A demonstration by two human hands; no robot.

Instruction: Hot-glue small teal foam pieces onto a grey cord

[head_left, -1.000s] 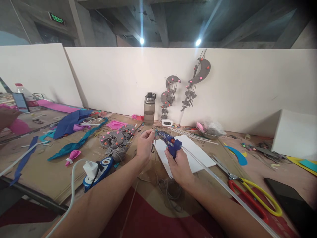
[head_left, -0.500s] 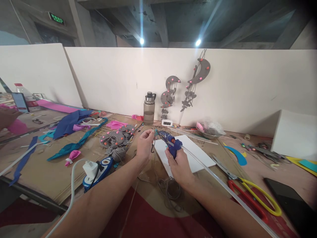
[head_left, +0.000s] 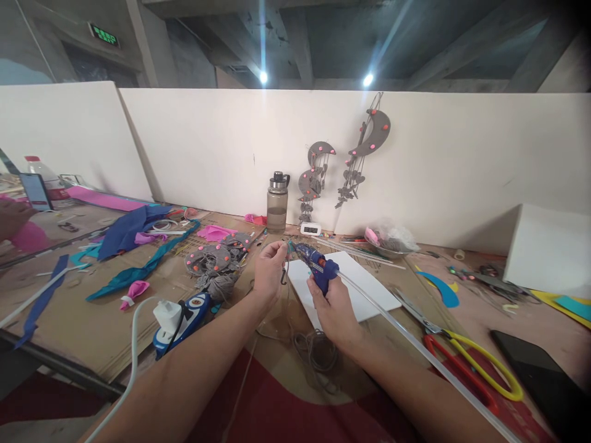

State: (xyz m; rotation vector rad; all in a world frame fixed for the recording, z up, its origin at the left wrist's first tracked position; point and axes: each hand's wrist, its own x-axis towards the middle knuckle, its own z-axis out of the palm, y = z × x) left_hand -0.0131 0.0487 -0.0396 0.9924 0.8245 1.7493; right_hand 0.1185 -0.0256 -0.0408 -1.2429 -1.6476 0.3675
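While the tabletop (head_left: 106, 332) is brown cardboard littered with scraps, the left edge carries blue and teal felt strips (head_left: 138, 271), soft and floppy, plus a pink scrap (head_left: 133, 291); another person's hand (head_left: 12, 218) shows at the far left, kept apart. Next, a white plug on a blue-white power strip (head_left: 182, 314) with a thick white cable (head_left: 132, 363) trailing off the near edge; snagging it with a forearm could yank the strip. Grey felt pieces with pink dots (head_left: 215, 255) sit beside a wad of grey yarn (head_left: 221, 284). The left hand (head_left: 270, 271) is pinched shut on a small dark hook-like piece (head_left: 283, 277), too small to identify, held just at the nozzle of the glue gun (head_left: 318, 266). Risk: fingertips that close to a hot tip could get burned, or glue could string onto skin or the loose grey cord (head_left: 318, 354) coiled below. The right hand (head_left: 335, 307) grasps the blue plastic glue gun by its handle, raised over a flat white board (head_left: 369, 289); a long clear glue stick (head_left: 415, 347) juts back along the forearm and could knock things when swung. A smoky plastic water bottle (head_left: 277, 203) stands at the white wall, grey crescent hangings (head_left: 360, 147) above. Right: red-yellow scissors (head_left: 466, 363), blades open, near the elbow; a dark phone (head_left: 540, 375) lies flat.
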